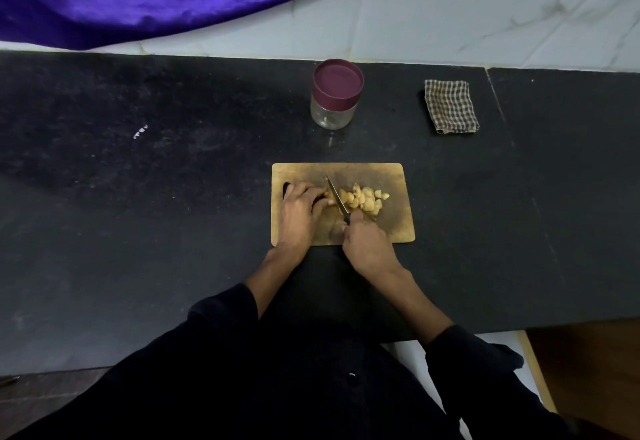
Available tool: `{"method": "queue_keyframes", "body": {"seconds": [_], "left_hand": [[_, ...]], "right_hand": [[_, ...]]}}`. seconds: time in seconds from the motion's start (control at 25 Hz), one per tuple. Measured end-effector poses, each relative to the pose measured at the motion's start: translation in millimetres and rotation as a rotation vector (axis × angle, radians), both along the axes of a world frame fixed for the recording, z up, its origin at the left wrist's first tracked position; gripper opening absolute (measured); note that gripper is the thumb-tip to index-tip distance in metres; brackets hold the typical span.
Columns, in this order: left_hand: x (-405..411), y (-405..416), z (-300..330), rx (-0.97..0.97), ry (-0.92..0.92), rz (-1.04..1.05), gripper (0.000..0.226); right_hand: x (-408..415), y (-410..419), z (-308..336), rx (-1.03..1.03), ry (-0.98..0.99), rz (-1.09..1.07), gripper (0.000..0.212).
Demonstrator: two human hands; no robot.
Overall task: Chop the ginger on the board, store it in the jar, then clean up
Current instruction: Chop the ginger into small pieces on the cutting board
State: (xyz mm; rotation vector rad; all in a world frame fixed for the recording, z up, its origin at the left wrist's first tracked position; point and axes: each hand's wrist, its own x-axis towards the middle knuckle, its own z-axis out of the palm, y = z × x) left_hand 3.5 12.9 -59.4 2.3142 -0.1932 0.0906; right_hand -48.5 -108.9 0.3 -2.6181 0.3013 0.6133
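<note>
- My right hand (363,242) grips the knife (337,200), blade angled across the board (394,176).
- My left hand (299,211) curls over the uncut ginger just left of the blade, pinning it down.
- Chopped ginger pieces (365,199) lie heaped right of the blade.
- The jar (336,95), lid on, stands behind the board; a checked cloth (450,107) lies to its right.

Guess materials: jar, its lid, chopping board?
Jar: clear body, glass or clear plastic, can't tell which; you can see through it to the counter. Lid: maroon, opaque, matte, probably plastic. Chopping board: tan, flat, rounded corners, with darker worn patches; looks like wood or bamboo, though thin plastic is possible.
</note>
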Motion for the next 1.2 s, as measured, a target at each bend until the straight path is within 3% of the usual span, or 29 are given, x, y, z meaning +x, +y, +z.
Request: {"method": "queue_keyframes", "body": {"seconds": [0.32,0.56,0.88,1.0,1.2], "left_hand": [[0,-3,-2,-0.020,-0.025,0.021,0.019],[-3,4,1,0.081,-0.006,-0.074,0.035],[9,1,14,0.048,0.140,-0.037,0.030],[11,5,21,0.028,0.163,-0.086,0.030],[-2,20,20,0.126,0.118,-0.133,0.028]], "right_hand": [[0,7,-2,-0.076,0.051,0.016,0.025],[4,2,0,0.000,0.098,-0.024,0.026],[-7,-4,6,-0.010,0.115,-0.016,0.027],[-9,-12,12,0.099,0.132,-0.073,0.026],[-10,-18,13,0.451,0.177,-0.339,0.020]]}}
